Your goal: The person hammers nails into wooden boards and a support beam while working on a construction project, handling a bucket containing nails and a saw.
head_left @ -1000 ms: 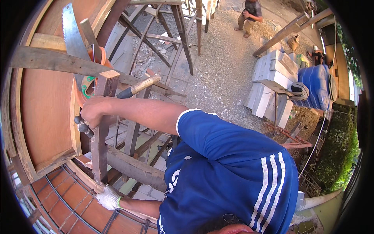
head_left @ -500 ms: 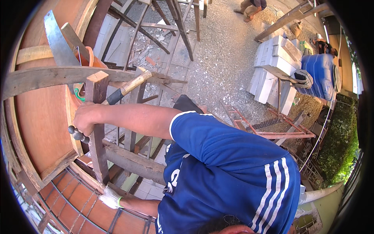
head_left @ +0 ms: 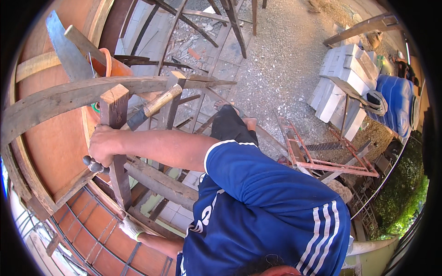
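Observation:
My bare right hand [head_left: 106,145] is closed around a hammer, close to its head, and presses against an upright wooden post [head_left: 114,108]. The hammer's dark rounded metal head [head_left: 95,164] sticks out below the fist. Its wood-and-black handle [head_left: 156,103] slants up on the other side of the post. My left hand [head_left: 131,229], in a white knit glove, is at the foot of the post beside a wooden rail; its fingers are mostly hidden. A handsaw [head_left: 68,48] and a wooden handle [head_left: 84,42] rise from an orange container [head_left: 117,68] behind a horizontal beam [head_left: 60,101].
Orange-brown panels [head_left: 55,152] and thin steel bars [head_left: 92,246] lie on the left. Below are timber legs and rubble-strewn gravel [head_left: 271,69]. Pale blocks [head_left: 343,76], a blue drum [head_left: 393,101] and a red metal frame [head_left: 336,168] stand on the right.
The view has shifted, so the ground, blocks and drum appear farther right. My right hand still grips the hammer at the post, and my left glove stays low beside it.

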The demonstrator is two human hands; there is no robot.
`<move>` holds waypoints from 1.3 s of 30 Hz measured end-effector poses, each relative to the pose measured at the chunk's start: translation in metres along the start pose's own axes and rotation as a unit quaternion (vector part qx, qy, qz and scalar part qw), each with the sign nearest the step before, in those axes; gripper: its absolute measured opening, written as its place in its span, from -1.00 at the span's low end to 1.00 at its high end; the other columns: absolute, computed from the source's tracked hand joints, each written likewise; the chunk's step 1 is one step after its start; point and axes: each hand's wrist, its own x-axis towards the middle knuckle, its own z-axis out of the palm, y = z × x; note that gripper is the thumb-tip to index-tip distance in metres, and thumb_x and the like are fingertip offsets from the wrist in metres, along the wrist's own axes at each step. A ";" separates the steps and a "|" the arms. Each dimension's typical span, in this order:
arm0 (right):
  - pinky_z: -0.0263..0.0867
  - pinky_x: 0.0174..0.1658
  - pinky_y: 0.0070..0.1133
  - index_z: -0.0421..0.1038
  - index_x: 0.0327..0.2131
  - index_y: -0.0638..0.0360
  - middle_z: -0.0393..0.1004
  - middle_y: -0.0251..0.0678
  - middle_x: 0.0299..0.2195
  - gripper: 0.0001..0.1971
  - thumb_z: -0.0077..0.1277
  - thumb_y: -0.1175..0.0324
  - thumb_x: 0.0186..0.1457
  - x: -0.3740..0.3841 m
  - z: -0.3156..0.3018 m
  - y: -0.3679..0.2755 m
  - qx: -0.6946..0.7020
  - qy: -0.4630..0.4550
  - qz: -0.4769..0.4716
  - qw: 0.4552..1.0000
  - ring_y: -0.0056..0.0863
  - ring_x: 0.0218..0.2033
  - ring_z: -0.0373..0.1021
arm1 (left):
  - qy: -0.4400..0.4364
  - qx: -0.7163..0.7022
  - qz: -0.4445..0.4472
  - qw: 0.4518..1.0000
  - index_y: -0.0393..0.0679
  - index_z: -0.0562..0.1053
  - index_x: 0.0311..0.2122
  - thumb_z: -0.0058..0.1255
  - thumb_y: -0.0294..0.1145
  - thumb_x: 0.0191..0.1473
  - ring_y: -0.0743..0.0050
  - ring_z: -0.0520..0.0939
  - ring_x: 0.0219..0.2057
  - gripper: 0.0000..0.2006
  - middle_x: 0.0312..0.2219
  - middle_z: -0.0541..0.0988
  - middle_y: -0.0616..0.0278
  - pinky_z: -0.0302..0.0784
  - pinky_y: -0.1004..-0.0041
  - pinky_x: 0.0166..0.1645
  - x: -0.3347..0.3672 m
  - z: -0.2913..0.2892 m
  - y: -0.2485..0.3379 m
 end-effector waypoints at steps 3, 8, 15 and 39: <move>0.40 -0.15 -0.33 0.68 -0.37 0.00 0.66 -0.30 -0.35 -0.75 0.16 0.26 -0.22 0.001 0.004 0.001 -0.002 0.010 -0.013 1.000 -0.30 -0.20 0.57 | -0.003 -0.025 -0.041 0.999 -0.37 0.52 -0.02 0.09 0.09 0.18 0.21 0.54 -0.08 -0.40 -0.09 0.58 0.01 0.39 0.30 0.08 -0.038 -0.009 0.053; 0.39 -0.15 -0.33 0.67 -0.36 -0.01 0.66 -0.30 -0.35 -0.75 0.16 0.26 -0.21 0.001 0.003 0.000 0.010 0.012 -0.034 0.999 -0.29 -0.21 0.57 | -0.070 -0.201 -0.120 0.970 -0.25 0.55 0.03 0.06 0.07 0.21 0.45 0.47 -0.39 -0.45 -0.43 0.50 0.29 0.37 0.38 -0.24 -0.007 -0.013 0.015; 0.43 -0.19 -0.30 0.66 -0.38 0.04 0.65 -0.24 -0.37 -0.75 0.15 0.26 -0.21 -0.001 -0.010 0.003 0.018 -0.027 -0.018 0.999 -0.23 -0.24 0.57 | -0.045 -0.248 -0.138 0.958 -0.30 0.55 -0.19 0.12 0.10 0.17 0.55 0.30 -0.51 -0.47 -0.57 0.30 0.36 0.20 0.39 -0.38 -0.015 -0.007 0.019; 0.40 -0.22 -0.47 0.57 -0.23 0.17 0.55 -0.37 -0.38 -0.74 0.22 0.30 -0.02 0.004 -0.008 -0.028 0.024 -0.114 0.174 0.978 -0.52 -0.34 0.43 | 0.090 0.124 -0.064 0.986 -0.31 0.56 -0.15 0.15 0.32 -0.07 -0.16 0.66 -0.13 -0.26 -0.21 0.63 -0.22 0.58 0.06 -0.04 -0.030 0.010 0.034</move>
